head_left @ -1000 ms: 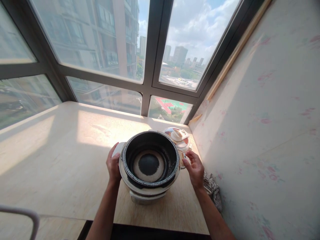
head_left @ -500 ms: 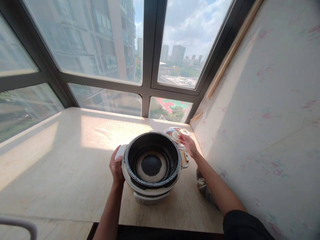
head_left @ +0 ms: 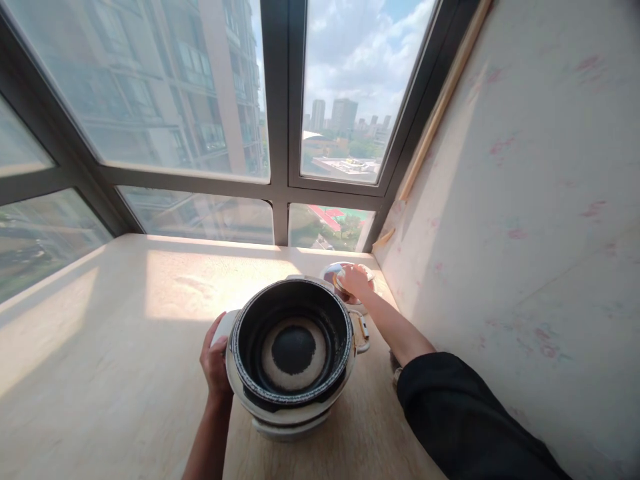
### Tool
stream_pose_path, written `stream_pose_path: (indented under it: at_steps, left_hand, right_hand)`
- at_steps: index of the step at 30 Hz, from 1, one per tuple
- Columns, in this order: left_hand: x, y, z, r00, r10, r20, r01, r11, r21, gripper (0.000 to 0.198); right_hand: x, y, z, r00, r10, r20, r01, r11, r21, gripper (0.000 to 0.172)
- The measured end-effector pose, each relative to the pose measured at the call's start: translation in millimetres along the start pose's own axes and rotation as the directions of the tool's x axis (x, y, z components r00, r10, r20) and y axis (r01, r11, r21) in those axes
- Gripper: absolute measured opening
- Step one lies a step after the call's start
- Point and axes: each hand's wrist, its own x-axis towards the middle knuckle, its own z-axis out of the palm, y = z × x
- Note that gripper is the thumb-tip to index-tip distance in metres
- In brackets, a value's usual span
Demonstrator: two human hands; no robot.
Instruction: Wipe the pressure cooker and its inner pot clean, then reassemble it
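Note:
A round white cooker (head_left: 290,427) with a black inner pot (head_left: 293,343) stands uncovered on the pale sill, and the pot holds nothing but a worn patch at its bottom. My left hand (head_left: 216,363) is wrapped round the white handle (head_left: 225,327) on the cooker's left side. Behind the cooker, at its right, a shiny round lid (head_left: 331,270) lies on the sill. My right hand (head_left: 355,281) is closed on the knob at the lid's top, which it mostly hides. A metal latch loop (head_left: 363,333) sticks out at the cooker's right side.
The sill (head_left: 100,373) stretches left in patches of sunlight. Dark window frames (head_left: 280,193) rise behind, and a flowered wall (head_left: 525,267) slopes up at the right. Partly behind my right sleeve, a small dark object (head_left: 395,367) lies by the wall.
My right hand has reached farther over the lid and closed on its knob. The whole view has shifted, so the cooker appears lower and more to the left. My left hand keeps its hold.

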Motion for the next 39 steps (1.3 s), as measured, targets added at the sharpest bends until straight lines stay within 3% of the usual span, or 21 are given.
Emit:
stream_pose_path:
  at_steps: [8,13,18,24,29,34,39]
  left_hand:
    - [1.8,-3.7,-4.7,0.999,-0.05,0.01,0.05,0.999,-0.003,0.059]
    - [4.1,-1.5,-4.1,0.999,-0.024,-0.02,0.025,0.999,0.038,0.055]
    - [5.8,1.7,-0.7,0.998,-0.02,-0.055,0.021,0.999,0.031,0.052]
    - [5.4,2.2,1.7,1.0,-0.022,-0.003,0.022,0.999,-0.033,0.057]
    - [6.9,-1.2,2.6,0.997,0.077,0.012,-0.077,0.997,-0.012,0.058]
    - [6.5,-7.5,1.8,0.995,0.096,0.031,-0.096,0.995,-0.012,0.059]
    - [7.4,-12.5,1.3,0.988,0.146,0.049,-0.146,0.989,-0.008,0.057]
  right_hand:
    - [6.1,1.7,8.4,0.998,0.058,-0.019,-0.058,0.998,-0.004,0.046]
    - [4.1,3.0,-11.0,0.999,0.038,-0.005,-0.038,0.999,-0.006,0.042]
    - [6.1,0.3,-60.1,0.998,0.018,-0.062,-0.019,1.0,-0.025,0.045]
    - [4.1,-8.2,-143.5,0.986,-0.002,-0.17,0.002,1.0,-0.003,0.048]
    - [-19.3,-27.0,-204.6,0.931,-0.071,-0.357,0.111,0.989,0.093,0.041]
    - [-65.4,-56.8,-238.2,0.857,-0.215,-0.469,0.336,0.922,0.191,0.044]
    - [-115.1,-89.4,-247.9,0.819,-0.392,-0.419,0.507,0.837,0.209,0.046]
